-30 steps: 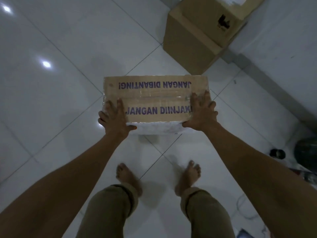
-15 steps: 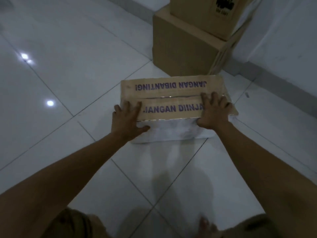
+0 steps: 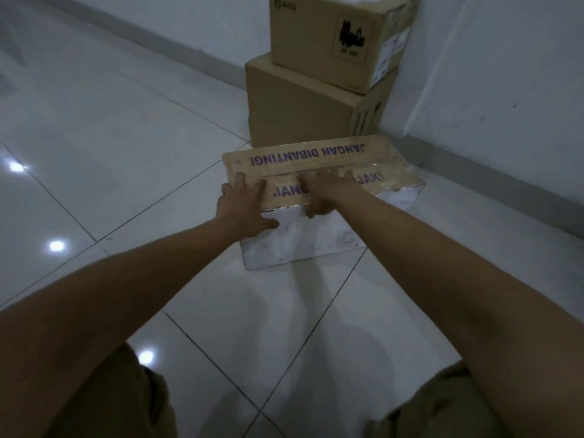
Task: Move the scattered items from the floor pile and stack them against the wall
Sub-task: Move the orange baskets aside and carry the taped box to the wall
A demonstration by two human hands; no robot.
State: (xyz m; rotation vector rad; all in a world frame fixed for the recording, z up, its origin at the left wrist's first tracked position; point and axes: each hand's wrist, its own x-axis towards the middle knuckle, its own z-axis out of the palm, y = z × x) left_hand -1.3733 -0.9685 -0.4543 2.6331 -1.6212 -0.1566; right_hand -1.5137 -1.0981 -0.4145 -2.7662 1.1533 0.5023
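A white parcel (image 3: 316,240) with a brown taped top printed in purple letters sits on the tiled floor, just in front of two stacked cardboard boxes. My left hand (image 3: 243,207) grips its near left top corner, with the thumb down on the white front face. My right hand (image 3: 325,194) lies over the middle of the near top edge, fingers on the tape and thumb on the front face. The parcel's right end points toward the right wall (image 3: 505,74).
A large brown carton (image 3: 297,112) stands in the corner with a smaller carton (image 3: 319,36) on top. Grey skirting (image 3: 493,178) runs along both walls. Glossy white floor tiles (image 3: 110,153) spread to the left. My knees show at the bottom edge.
The parcel has gone from being carried above my feet down to the floor beside the stacked cartons. I have crouched. My right hand has slid from the parcel's right end to its middle.
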